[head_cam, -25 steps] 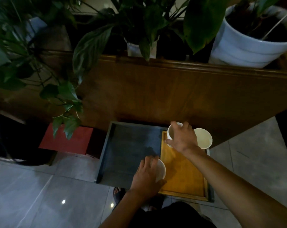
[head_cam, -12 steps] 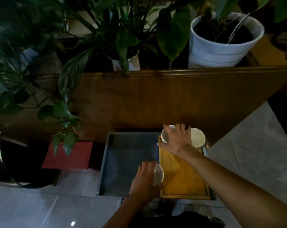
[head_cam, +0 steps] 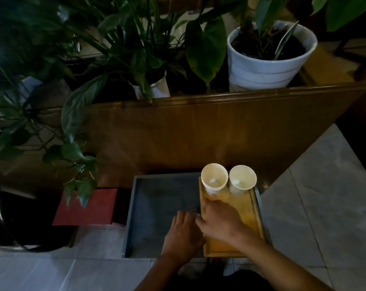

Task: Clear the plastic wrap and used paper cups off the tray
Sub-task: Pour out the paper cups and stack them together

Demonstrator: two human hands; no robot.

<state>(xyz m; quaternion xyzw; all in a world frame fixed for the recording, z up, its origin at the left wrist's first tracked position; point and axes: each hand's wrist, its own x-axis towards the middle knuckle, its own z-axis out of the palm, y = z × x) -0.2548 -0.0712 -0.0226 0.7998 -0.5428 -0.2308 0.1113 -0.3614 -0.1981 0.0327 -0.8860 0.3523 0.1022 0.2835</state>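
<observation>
Two paper cups (head_cam: 214,178) (head_cam: 242,179) stand upright, side by side and nearly touching, at the far end of the wooden tray (head_cam: 249,211). Both open upward; each shows only a pale bottom, contents not discernible. The wooden tray's long axis runs away from the person, so the cups lie straight ahead of the hands.

Right hand (head_cam: 222,221) rests over the near half of the wooden tray, fingers extended and loose, holding nothing visible; it is the nearer hand to the cups. Left hand (head_cam: 183,234) sits at the wooden tray's left edge, over the grey tray (head_cam: 152,206); fingers curled down. Whether it grips anything I cannot tell.

No plastic wrap discernible. The grey tray's visible floor is bare. Potted plants (head_cam: 268,57) stand on the wooden counter (head_cam: 198,131) beyond.
</observation>
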